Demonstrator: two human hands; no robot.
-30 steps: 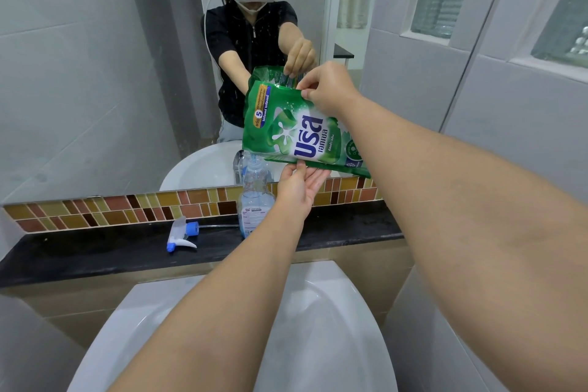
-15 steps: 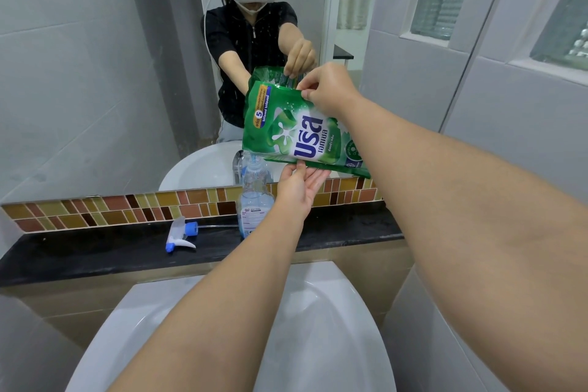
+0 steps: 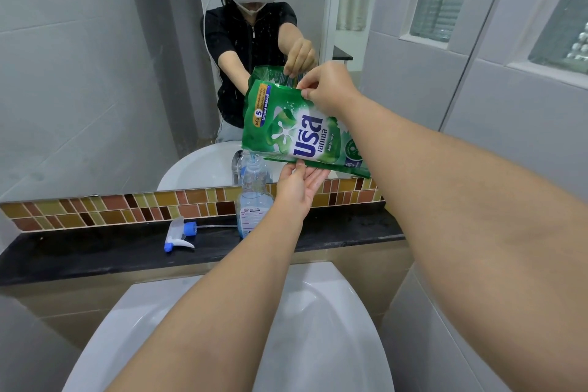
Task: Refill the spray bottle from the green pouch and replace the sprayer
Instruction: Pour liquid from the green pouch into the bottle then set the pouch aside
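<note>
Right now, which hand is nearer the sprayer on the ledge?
Left. The left hand supports the green pouch from below, above-right of the sprayer; the right hand pinches its top, higher.

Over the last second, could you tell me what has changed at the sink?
Nothing visibly changed. The right hand still pinches the green pouch tipped over the spray bottle, the left hand supports it, and the sprayer lies on the ledge.
</note>
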